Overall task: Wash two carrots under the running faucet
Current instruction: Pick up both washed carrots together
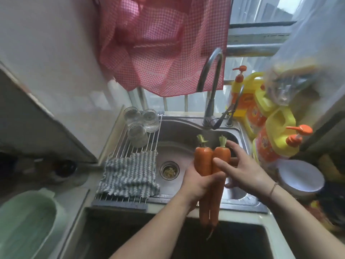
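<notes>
Left hand [197,184] grips both carrots together around their middles, thumb wrapped across the front, tops pointing up toward the faucet [211,79]. We mark the left carrot [202,159] and the right carrot [221,156] pressed side by side, held above the sink [179,131], tips hanging down past the front rim toward us. Right hand [242,171] has fingers spread and lying on the right carrot's shoulder, thumb on its front face, more a rubbing touch than a closed grip

We can't make out a water stream from the spout, too faint or blurred to tell, so whether the tap runs is unclear. We judge the step as rubbing or rinsing the thick ends, mid task. Next move likely calls for keeping the carrots under the spout outlet and turning them in the left hand so the right hand can work down toward the tips, which sit outside the basin line now

Containers: sink strainer [169,171] holds some pale food scraps. Three glass jars [139,126] stand on the roll-up rack [130,146], look empty. Striped cloth [128,174] lies over the rack. Yellow pump bottles [276,139] at right, contents not visible. Green tub [24,221] lower left, inside hard to read
</notes>
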{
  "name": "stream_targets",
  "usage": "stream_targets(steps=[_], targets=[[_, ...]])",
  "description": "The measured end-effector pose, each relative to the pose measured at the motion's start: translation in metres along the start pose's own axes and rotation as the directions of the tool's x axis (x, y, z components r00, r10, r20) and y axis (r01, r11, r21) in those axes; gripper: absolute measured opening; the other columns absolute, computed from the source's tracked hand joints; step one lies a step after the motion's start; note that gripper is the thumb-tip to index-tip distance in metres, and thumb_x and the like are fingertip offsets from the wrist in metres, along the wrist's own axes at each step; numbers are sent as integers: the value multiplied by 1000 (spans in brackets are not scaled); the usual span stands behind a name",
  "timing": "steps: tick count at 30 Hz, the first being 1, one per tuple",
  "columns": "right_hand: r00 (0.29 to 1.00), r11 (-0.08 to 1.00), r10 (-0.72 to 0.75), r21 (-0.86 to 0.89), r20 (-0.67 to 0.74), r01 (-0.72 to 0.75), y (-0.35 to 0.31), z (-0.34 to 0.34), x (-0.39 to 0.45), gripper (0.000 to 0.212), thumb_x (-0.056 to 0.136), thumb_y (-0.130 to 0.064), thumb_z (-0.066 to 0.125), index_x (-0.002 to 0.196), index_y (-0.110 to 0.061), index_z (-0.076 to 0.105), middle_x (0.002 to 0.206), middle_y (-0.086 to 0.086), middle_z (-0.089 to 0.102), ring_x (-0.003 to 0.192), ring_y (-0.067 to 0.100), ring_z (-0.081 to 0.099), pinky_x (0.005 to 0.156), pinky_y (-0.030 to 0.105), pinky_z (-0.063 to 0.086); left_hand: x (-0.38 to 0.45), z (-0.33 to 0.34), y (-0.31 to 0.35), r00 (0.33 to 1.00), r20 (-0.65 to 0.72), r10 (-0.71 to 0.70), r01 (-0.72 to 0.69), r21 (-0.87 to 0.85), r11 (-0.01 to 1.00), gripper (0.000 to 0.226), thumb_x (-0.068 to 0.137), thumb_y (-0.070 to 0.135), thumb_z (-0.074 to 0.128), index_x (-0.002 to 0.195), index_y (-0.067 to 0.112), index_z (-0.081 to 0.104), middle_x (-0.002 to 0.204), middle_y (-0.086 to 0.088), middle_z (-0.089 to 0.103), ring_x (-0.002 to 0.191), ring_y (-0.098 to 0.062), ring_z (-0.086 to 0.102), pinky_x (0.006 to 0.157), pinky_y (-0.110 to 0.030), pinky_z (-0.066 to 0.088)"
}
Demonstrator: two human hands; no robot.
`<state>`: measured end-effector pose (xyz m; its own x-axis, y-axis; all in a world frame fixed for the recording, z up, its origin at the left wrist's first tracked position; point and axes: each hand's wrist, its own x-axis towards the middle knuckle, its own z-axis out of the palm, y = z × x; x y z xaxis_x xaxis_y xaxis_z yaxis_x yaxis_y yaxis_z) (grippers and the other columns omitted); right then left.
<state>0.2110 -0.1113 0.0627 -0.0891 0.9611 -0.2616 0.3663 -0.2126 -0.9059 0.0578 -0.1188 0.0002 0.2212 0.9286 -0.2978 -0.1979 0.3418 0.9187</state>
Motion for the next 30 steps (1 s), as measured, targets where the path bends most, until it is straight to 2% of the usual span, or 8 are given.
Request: stream_targets(steps=[3,7,12,15,19,23,26,30], targets=[[999,997,-37,62,23,36,-17,33,5,67,88,-32,65,145,-30,30,108,5,65,91,24,69,61,44,61,-10,-28,14,995,-86,51,-56,-57,997,60,59,30,90,113,30,63,104,-7,75,95,-23,73,75,-37,59],[985,986,-109,139,136,90,-48,90,9,46,90,-21,62,134,-22,48,102,14,70,83,28,71,69,53,59,-39,-81,40,968,-230,102,-151,-206,967,61,67,23,85,122,15,60,109,-16,73,97,-30,73,74,-36,59],[910,958,-224,251,349,139,-92,182,16,58,84,-11,64,138,-26,47,108,25,66,94,44,65,60,53,59,-89,-172,64,902,-419,100,-224,-258,940,57,69,27,87,119,14,64,111,-20,71,100,-37,70,85,-49,57],[831,958,-241,258,501,123,-110,242,14,65,83,-13,65,140,-34,43,115,21,63,96,37,68,56,42,60,-127,-222,68,831,-545,113,-273,-220,937,38,68,23,89,102,15,72,105,-17,74,98,-35,71,92,-54,54],[740,968,-239,212,629,133,-122,320,8,68,79,-20,68,140,-36,42,119,11,64,96,31,70,62,46,60,-179,-278,65,735,-672,92,-297,-196,935,65,66,31,90,121,17,60,112,-15,72,102,-35,70,90,-62,52],[683,975,-222,165,696,148,-132,393,3,66,83,-22,71,140,-37,42,117,11,65,96,29,70,67,51,59,-228,-321,64,663,-748,-17,-302,-288,909,32,92,31,64,121,18,59,111,-16,72,99,-29,71,89,-47,57],[645,971,-215,90,733,222,-139,439,2,66,83,-17,74,138,-36,43,114,6,66,93,25,70,70,48,60,-254,-345,61,631,-773,-60,-269,-291,918,35,97,41,50,126,22,56,118,-14,69,107,-29,68,95,-48,54],[643,939,-261,36,720,341,-147,489,3,71,81,-12,74,142,-30,41,115,3,64,91,10,65,66,26,56,-264,-379,51,447,-892,-72,-339,-243,909,21,97,26,57,118,25,52,119,-14,67,108,-30,65,93,-46,53]])
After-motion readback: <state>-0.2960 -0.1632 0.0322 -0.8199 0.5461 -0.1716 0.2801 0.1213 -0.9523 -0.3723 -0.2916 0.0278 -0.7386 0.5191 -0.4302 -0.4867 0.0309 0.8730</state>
